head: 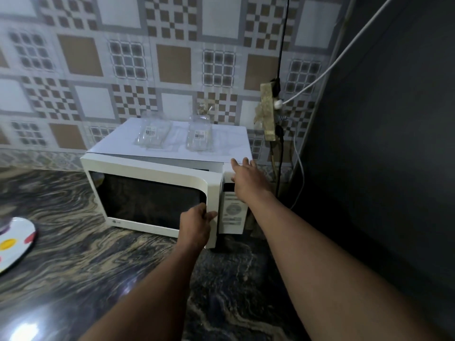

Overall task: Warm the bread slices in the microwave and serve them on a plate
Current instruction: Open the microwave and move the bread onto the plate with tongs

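A white microwave (172, 148) stands on the dark marbled counter against the tiled wall. Its door (152, 193) is swung slightly ajar at the right edge. My left hand (195, 223) grips the door's right edge, fingers curled round it. My right hand (242, 179) lies flat with straight fingers against the top right corner of the microwave, above the control panel (232, 212). A white plate (14, 242) with coloured spots lies at the left edge of the counter. No bread slices are visible.
Two clear plastic packs (152, 134) (199, 135) sit on top of the microwave. A power strip (268, 112) with black and white cables hangs on the wall to the right. A dark appliance wall (381, 143) fills the right side.
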### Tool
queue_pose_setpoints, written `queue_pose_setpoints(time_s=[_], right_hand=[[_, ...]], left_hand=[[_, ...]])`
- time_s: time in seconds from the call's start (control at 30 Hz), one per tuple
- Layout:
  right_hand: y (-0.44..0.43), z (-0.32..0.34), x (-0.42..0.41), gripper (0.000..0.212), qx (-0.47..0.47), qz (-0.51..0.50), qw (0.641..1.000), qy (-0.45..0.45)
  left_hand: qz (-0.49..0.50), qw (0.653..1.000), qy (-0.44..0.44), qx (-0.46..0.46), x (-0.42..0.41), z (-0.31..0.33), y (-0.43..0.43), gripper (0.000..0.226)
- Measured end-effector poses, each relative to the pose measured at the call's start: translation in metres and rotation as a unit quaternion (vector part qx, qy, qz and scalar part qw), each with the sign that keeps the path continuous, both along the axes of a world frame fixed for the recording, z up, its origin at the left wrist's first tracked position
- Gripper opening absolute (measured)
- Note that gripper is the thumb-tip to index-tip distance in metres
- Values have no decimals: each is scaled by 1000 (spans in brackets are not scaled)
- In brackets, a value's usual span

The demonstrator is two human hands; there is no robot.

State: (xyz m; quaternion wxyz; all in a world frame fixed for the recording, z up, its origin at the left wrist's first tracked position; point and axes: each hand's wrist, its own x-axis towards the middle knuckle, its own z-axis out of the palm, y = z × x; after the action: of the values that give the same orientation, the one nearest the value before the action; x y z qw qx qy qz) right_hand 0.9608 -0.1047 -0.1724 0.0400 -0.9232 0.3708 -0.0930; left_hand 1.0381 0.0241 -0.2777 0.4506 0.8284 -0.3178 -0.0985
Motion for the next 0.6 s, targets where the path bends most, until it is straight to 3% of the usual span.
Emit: queue_pose_setpoints(time_s=[0.17, 0.37, 0.6], right_hand=[[8, 8, -2, 80, 42, -11, 997, 60], [29, 16, 0, 66, 50, -20, 995, 78], [64, 26, 11, 51, 58, 24, 995, 77]], left_hand=[[-20, 999, -32, 35, -11, 7, 28, 31], [-46, 996, -60, 42, -21, 15, 74, 33], [101, 990, -88, -52, -30, 34, 129, 35]])
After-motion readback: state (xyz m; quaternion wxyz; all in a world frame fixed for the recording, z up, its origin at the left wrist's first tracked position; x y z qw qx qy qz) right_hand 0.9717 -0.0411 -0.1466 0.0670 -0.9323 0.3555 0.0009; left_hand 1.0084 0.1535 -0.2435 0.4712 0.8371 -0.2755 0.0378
